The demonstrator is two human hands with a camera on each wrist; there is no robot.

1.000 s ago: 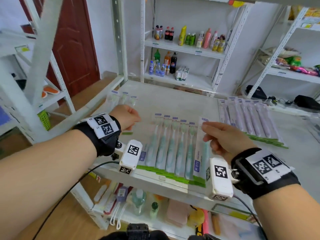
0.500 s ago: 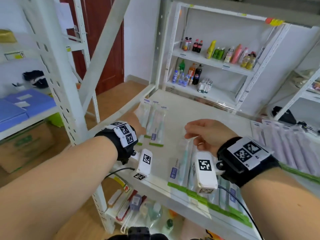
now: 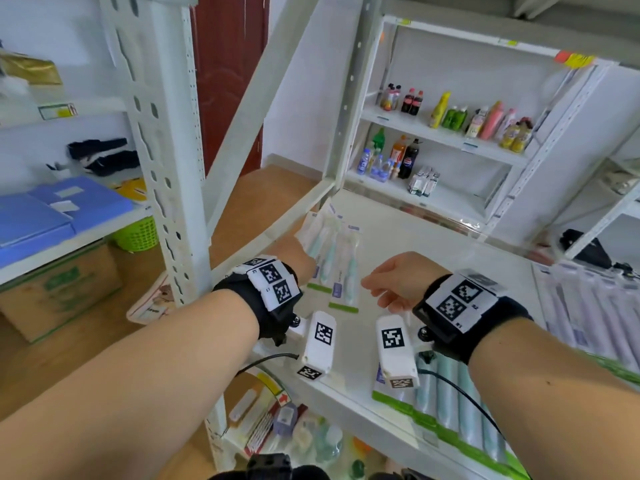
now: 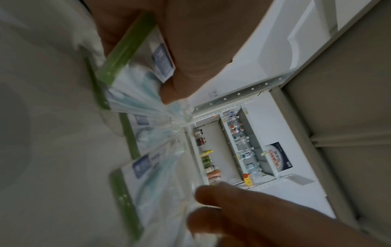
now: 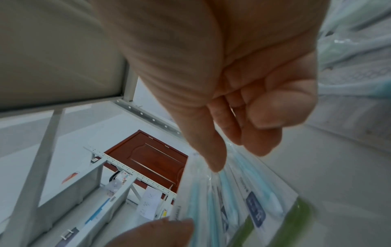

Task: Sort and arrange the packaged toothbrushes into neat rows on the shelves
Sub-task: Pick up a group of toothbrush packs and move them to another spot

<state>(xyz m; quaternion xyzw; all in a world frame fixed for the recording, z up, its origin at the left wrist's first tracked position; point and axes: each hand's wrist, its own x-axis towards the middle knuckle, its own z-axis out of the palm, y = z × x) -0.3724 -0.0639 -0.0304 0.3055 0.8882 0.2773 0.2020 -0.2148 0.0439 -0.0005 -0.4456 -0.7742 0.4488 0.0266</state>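
Our left hand [image 3: 294, 258] has its grip closed on a fan of packaged toothbrushes [image 3: 325, 251], lifted at the far left of the white shelf [image 3: 433, 244]; the hand itself hides their lower ends. Our right hand [image 3: 398, 282] hovers just right of them, fingers curled downward; from the head view we cannot tell what it holds. One more pack with a green strip [image 3: 344, 275] lies between the two hands. A neat row of teal packs [image 3: 450, 393] sits along the shelf's near edge, partly covered by our right wrist camera [image 3: 394, 351]. A row of purple packs [image 3: 588, 306] lies at the far right. A white upright post [image 3: 166, 150] and a slanted brace [image 3: 277, 98] stand close to the left of our left arm. Drink bottles [image 3: 408, 98] fill a rack behind.

From the left wrist, thumb and fingers [image 4: 190, 41] pinch the green-edged packs [image 4: 135, 70], which spread out over the shelf.

From the right wrist, our fingers [image 5: 211, 150] touch the top of clear-wrapped teal packs [image 5: 243, 192], thumb [image 5: 152, 234] beside their edge; the grip holds them. A brown door [image 5: 152, 158] shows beyond.
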